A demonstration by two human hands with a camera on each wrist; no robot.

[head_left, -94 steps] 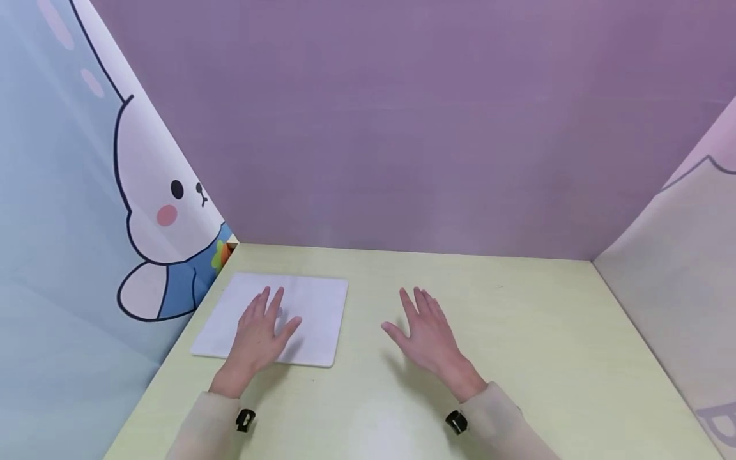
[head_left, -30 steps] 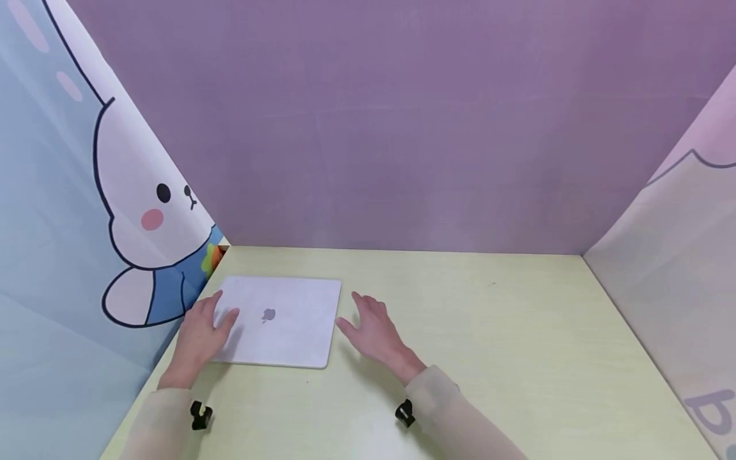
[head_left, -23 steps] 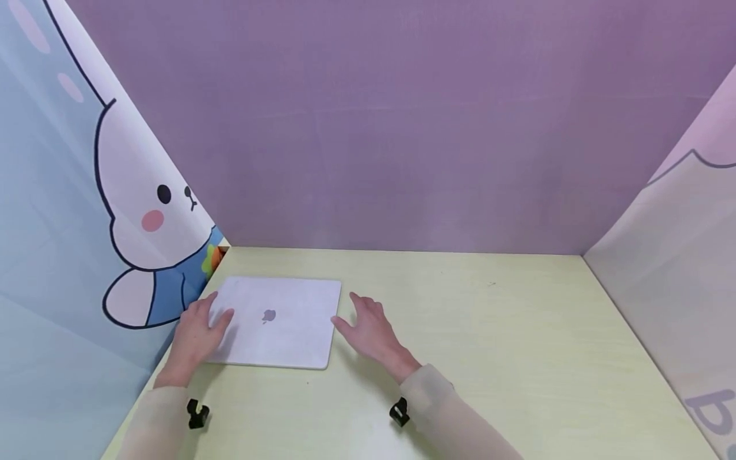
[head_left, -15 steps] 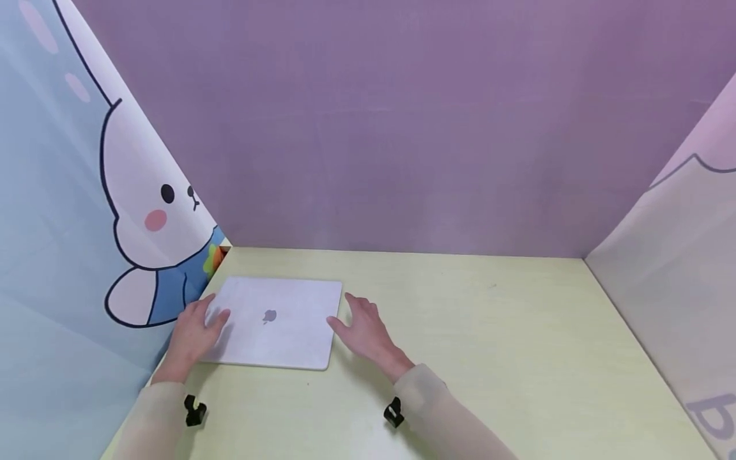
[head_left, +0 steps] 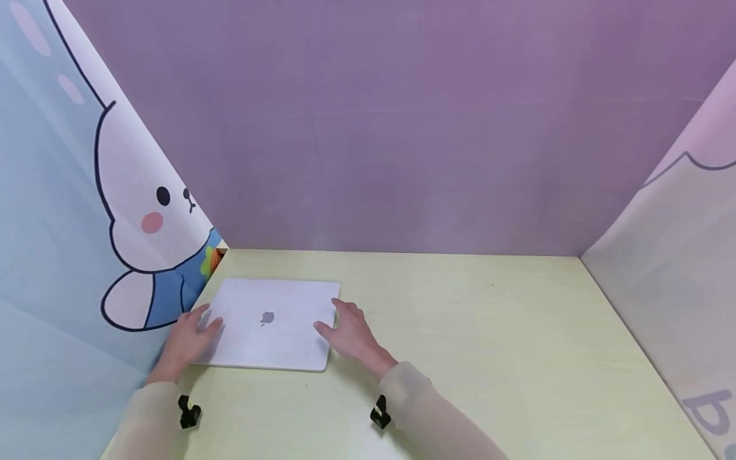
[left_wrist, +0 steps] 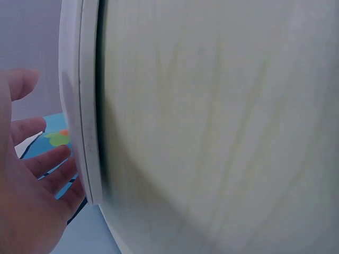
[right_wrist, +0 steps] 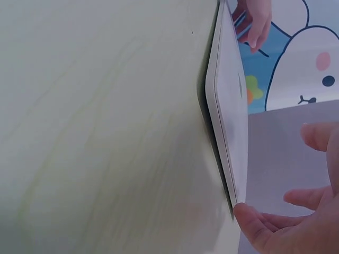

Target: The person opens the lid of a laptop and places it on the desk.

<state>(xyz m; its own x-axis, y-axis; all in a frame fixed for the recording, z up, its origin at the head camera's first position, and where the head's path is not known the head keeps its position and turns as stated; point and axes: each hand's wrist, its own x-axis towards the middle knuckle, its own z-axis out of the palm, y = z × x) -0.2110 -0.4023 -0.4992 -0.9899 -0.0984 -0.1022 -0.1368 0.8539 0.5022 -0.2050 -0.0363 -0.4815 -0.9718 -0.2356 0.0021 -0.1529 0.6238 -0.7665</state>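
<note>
A closed silver laptop (head_left: pixel 276 342) with a dark apple logo on its lid lies flat at the left part of the table. My left hand (head_left: pixel 186 338) is at its left edge, thumb over the lid and fingers spread along the side; in the left wrist view the fingertips (left_wrist: pixel 74 190) are close to the laptop's side, and contact is hard to tell. At the opposite edge is my right hand (head_left: pixel 352 332), thumb above the lid. One of its fingertips (right_wrist: pixel 244 211) appears to touch the laptop's corner in the right wrist view. Neither hand grips the laptop.
The pale wooden table (head_left: pixel 460 345) extends to the right. A purple backdrop (head_left: pixel 391 128) rises behind it. A blue curtain with a rabbit print (head_left: pixel 155 191) hangs close by the left hand, and a pale curtain (head_left: pixel 678 268) borders the right side.
The left hand has gone from over the lid to the laptop's left edge. My right hand has moved left to the right edge. The laptop stays in place.
</note>
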